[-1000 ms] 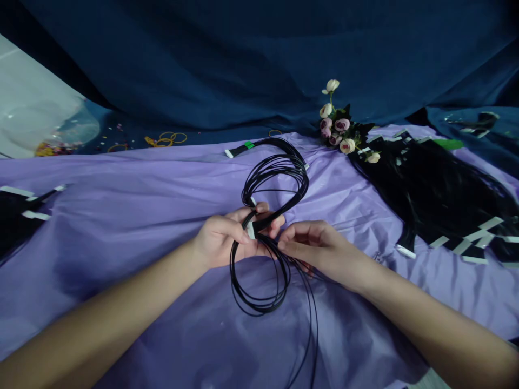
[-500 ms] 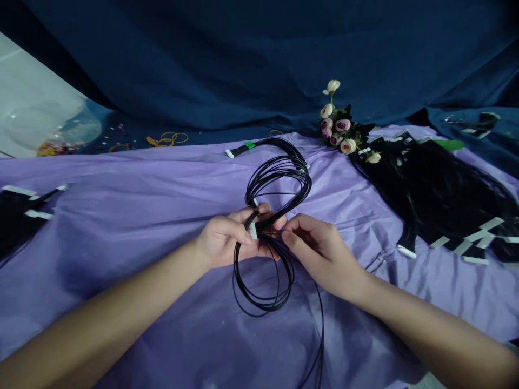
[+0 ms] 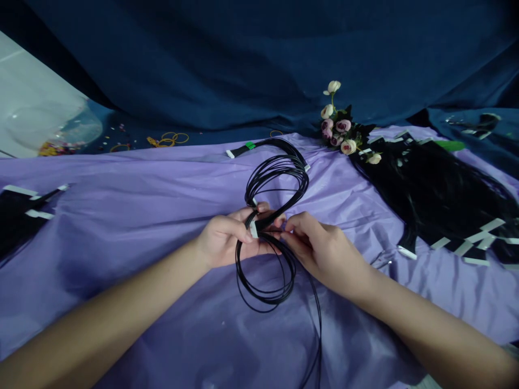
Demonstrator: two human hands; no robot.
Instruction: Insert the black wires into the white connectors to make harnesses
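My left hand (image 3: pixel 223 240) is closed around a black wire harness (image 3: pixel 267 299), with the thumb on its white connector (image 3: pixel 254 229). Thin wires loop above and below these fingers in a rough figure eight. Just right of the connector, my right hand (image 3: pixel 332 254) pinches a single thin black wire between thumb and forefinger. Loose wire ends (image 3: pixel 319 319) hang below the right hand towards the bottom of the view. On the far side, the harness ends in another white connector (image 3: pixel 230 154), beside green tape (image 3: pixel 250 145) on the bundle.
On the purple cloth (image 3: pixel 141 216), a pile of black wire bundles (image 3: pixel 446 194) with white connectors lies to the right. More black bundles (image 3: pixel 16 221) are at the left edge. Artificial flowers (image 3: pixel 343 127), yellow rubber bands (image 3: pixel 168 139) and a clear bag (image 3: pixel 77 129) lie farther back.
The lower wire loop has shifted slightly right and up. My right hand has turned a little, its fingers still by the connector, and the hanging wires have swung slightly left. My left hand stays put.
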